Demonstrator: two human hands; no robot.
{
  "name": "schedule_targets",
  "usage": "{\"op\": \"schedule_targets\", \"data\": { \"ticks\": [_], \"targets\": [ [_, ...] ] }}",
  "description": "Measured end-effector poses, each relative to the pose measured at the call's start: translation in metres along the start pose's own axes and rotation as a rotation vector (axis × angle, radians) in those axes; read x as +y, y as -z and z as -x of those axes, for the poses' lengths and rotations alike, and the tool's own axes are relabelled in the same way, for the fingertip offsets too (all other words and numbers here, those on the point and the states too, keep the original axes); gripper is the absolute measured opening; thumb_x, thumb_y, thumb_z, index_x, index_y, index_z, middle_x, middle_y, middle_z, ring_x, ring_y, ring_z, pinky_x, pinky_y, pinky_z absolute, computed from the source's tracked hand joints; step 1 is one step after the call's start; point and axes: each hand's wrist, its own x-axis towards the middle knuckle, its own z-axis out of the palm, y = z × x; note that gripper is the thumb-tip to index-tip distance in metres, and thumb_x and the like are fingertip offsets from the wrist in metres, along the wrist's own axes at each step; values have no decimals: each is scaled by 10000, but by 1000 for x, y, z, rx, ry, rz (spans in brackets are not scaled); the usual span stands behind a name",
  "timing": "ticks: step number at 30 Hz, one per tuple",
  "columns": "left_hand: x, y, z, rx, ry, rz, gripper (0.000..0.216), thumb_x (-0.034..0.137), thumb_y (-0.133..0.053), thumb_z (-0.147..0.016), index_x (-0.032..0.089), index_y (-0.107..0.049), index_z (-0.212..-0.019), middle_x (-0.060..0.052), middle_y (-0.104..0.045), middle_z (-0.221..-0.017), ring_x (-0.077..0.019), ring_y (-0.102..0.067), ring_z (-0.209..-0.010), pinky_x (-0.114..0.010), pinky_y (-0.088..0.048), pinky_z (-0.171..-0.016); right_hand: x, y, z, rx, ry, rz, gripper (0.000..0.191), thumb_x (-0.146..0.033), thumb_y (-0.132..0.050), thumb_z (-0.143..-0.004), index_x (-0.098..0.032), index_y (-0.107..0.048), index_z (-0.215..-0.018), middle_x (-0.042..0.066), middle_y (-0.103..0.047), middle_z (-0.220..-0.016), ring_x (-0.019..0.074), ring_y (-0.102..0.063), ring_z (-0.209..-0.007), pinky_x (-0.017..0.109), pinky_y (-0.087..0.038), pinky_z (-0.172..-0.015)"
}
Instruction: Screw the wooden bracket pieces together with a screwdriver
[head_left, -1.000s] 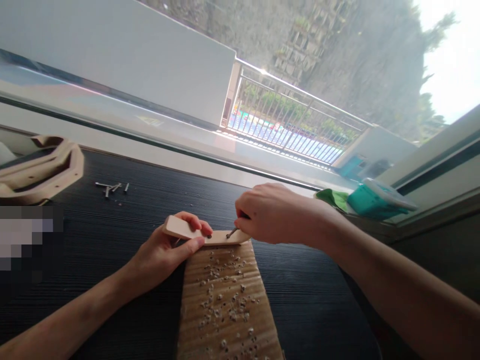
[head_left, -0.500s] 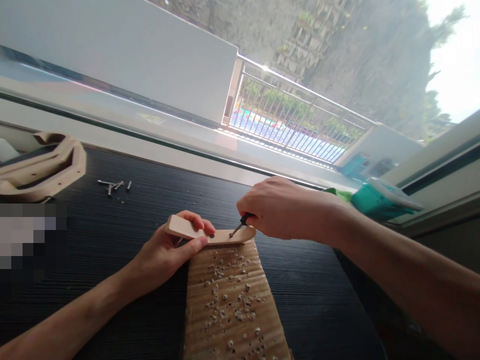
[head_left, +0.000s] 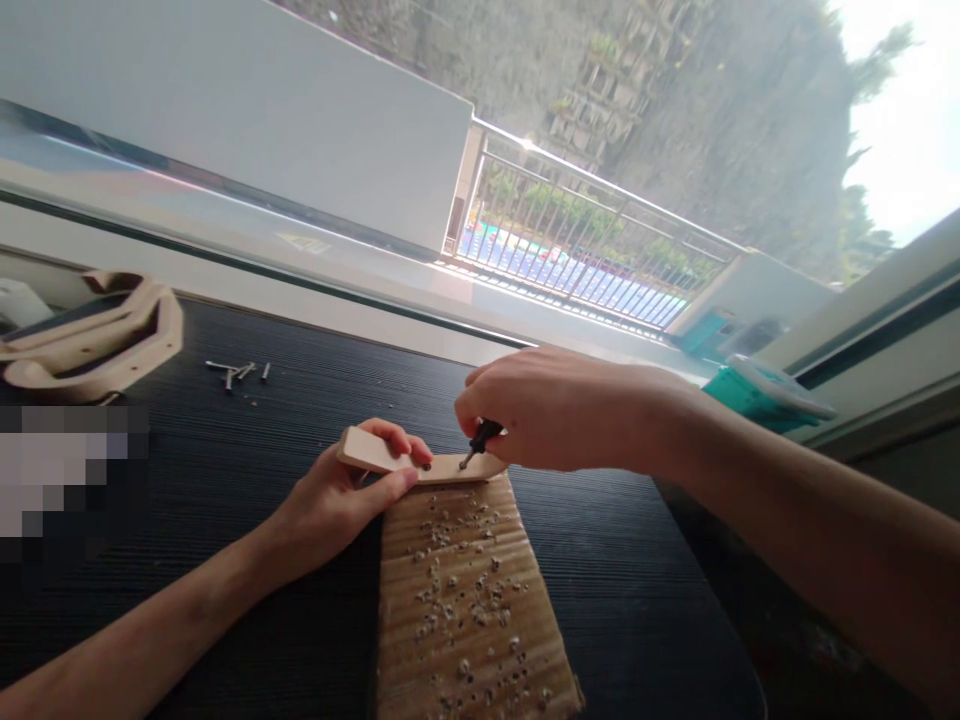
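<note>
My left hand grips a pale wooden strip near its left end, fingers behind and thumb in front. The strip has an angled left part and a dark hole or fastener beside my fingertips. Its right part rests at the far end of a corrugated cardboard piece pitted with many holes. In my right hand is a screwdriver with a black handle, closed in my fingers. Its short metal shaft slants down and its tip meets the strip. What lies under the tip is too small to tell.
Several screws or pins lie on the dark table at the left. Curved wooden pieces with holes stand at the far left. A teal container is by the window at the right. The window sill runs along the back.
My right hand has shifted slightly left and closer to the strip, and the screwdriver's handle shows more. My left hand keeps its hold on the strip. The view has shifted slightly.
</note>
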Motion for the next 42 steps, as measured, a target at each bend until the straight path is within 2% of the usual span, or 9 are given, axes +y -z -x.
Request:
{"op": "schedule_targets", "data": {
  "ticks": [5, 10, 15, 19, 24, 31, 35, 39, 42],
  "targets": [
    [-1, 0, -2, -4, 17, 1, 207, 368, -617, -792, 209, -505, -862, -62, -688, -966, -218, -631, -939, -346, -504, -859, 9, -12, -4, 26, 59, -70, 210, -108, -502, -795, -148, -701, -852, 57, -682, -822, 124, -559, -728, 234, -365, -648],
    [-2, 0, -2, -3, 18, 24, 201, 360, -627, -791, 213, -501, -845, -42, -686, -937, -208, -625, -948, -316, -494, -846, 4, -14, -11, 59, -75, -82, 223, -165, -478, -825, -147, -701, -820, 83, -689, -797, 140, -562, -693, 245, -352, -588],
    [-1, 1, 0, -15, 6, 54, 204, 357, -632, -790, 210, -508, -859, -44, -691, -954, -210, -633, -942, -322, -488, -852, -2, -8, -13, 63, -185, 19, 250, -257, -502, -821, -152, -719, -888, 111, -701, -825, 174, -587, -700, 269, -363, -589],
    [0, 1, -1, -21, -14, 39, 187, 336, -625, -796, 207, -502, -856, -40, -685, -953, -197, -630, -936, -313, -485, -858, 2, -6, -5, 58, -91, -39, 244, -220, -566, -768, -202, -688, -978, 50, -694, -840, 144, -562, -701, 239, -347, -595],
    [-3, 0, -2, -15, -8, 8, 160, 319, -604, -811, 211, -499, -865, -29, -678, -953, -178, -622, -940, -291, -490, -852, 9, -14, -2, 108, 15, -31, 167, -120, -530, -791, -169, -689, -804, 38, -681, -778, 125, -550, -704, 237, -340, -626],
    [-3, -1, -3, 7, 3, 7, 162, 326, -611, -802, 220, -498, -849, -20, -684, -933, -180, -619, -964, -283, -499, -850, 11, -26, -5, 113, -133, -37, 261, -297, -494, -874, -162, -713, -823, 80, -687, -763, 159, -579, -692, 266, -353, -616],
    [-2, -2, -2, 14, -5, -1, 175, 333, -617, -793, 218, -494, -840, -28, -688, -922, -189, -624, -955, -292, -508, -836, 9, -27, -4, 115, -217, -16, 326, -339, -456, -882, -161, -716, -795, 91, -686, -740, 169, -583, -662, 279, -358, -610],
    [-1, -2, -2, 11, -23, -11, 180, 336, -616, -795, 214, -493, -844, -38, -689, -934, -199, -618, -979, -306, -502, -857, 9, -23, 3, 149, -136, -60, 215, -265, -570, -790, -188, -696, -946, 59, -684, -820, 163, -577, -724, 261, -361, -634],
    [-1, -1, -2, 4, -20, -16, 180, 336, -616, -798, 212, -495, -848, -38, -688, -943, -195, -623, -965, -302, -501, -857, 10, -22, 5, 152, 3, -135, 223, -136, -565, -761, -185, -684, -943, 44, -672, -854, 135, -554, -736, 239, -361, -656]
  ]
}}
